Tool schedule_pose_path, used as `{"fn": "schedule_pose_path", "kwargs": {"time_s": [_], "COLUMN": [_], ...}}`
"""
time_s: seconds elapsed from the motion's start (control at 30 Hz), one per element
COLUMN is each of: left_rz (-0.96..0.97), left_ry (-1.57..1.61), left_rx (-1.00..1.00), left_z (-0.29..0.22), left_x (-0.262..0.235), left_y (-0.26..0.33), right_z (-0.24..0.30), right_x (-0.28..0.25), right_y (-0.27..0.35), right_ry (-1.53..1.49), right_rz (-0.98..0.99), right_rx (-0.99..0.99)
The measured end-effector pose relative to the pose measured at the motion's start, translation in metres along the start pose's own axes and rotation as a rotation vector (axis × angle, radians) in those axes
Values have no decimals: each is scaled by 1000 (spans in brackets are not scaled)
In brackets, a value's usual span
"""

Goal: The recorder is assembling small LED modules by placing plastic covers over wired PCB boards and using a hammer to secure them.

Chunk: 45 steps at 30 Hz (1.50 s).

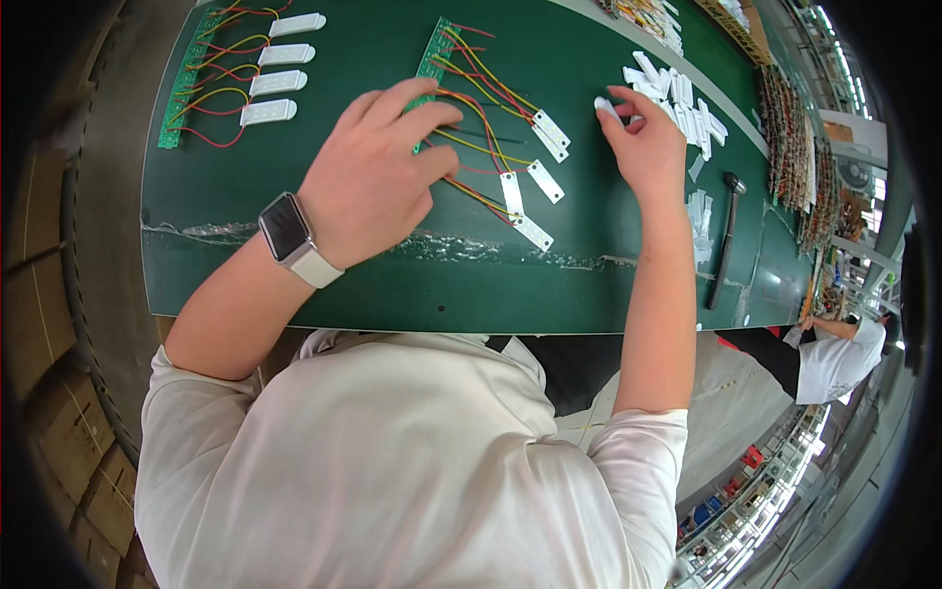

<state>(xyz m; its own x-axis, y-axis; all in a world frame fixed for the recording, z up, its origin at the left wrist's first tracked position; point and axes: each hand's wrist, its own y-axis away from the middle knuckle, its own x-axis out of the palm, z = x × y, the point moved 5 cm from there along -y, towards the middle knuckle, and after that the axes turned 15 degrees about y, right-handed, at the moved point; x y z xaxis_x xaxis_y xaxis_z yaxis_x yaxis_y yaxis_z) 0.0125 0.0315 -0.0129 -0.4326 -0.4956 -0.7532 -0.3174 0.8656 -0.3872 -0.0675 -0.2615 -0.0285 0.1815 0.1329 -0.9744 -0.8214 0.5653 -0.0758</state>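
Note:
My left hand (368,167) lies over the lower part of a green circuit board strip (438,51), fingers spread and partly bent, hiding that end of the board. Red and yellow wires (481,77) run from the strip to several small white LED boards (543,182) on the right. Close to a pile of white plastic covers (677,103), my right hand (648,142) pinches one small white plastic cover (606,110) between thumb and fingers. At the far left, another green strip (186,83) is wired to several white capsule-shaped modules (282,82).
A black-handled hammer-like tool (726,240) lies at the right of the green table (383,294). Clear plastic pieces (700,226) sit beside it. Bundles of wired parts (795,147) line the right edge. Another person (834,358) works farther right. Cardboard boxes (83,432) stand at left.

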Motion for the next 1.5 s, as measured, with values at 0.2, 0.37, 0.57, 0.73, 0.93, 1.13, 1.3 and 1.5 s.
{"fn": "schedule_pose_path", "kwargs": {"time_s": [0.2,0.37,0.57,0.73,0.93,1.13,1.3,1.5], "left_rz": [39,25,-60,-141,-53,103,17,-7], "left_ry": [89,45,84,208,452,650,808,725], "left_rx": [-28,-57,-106,-39,-179,-373,-447,-525], "left_z": [-7,-7,-1,2,-7,-16,-16,-5], "left_x": [7,13,8,-3,-15,-9,3,15], "left_y": [-1,-1,-6,-14,-26,-36,-33,-32], "right_z": [10,8,0,-1,-8,-4,35,89], "right_x": [-15,-20,-16,-25,-30,-16,-84,-182], "right_y": [36,62,83,102,125,131,140,192], "right_ry": [-4,46,216,55,-42,-29,-346,-813], "right_rz": [71,372,246,-67,-108,-228,-511,-676], "right_rx": [-156,80,101,-209,-525,-346,-396,-915]}}
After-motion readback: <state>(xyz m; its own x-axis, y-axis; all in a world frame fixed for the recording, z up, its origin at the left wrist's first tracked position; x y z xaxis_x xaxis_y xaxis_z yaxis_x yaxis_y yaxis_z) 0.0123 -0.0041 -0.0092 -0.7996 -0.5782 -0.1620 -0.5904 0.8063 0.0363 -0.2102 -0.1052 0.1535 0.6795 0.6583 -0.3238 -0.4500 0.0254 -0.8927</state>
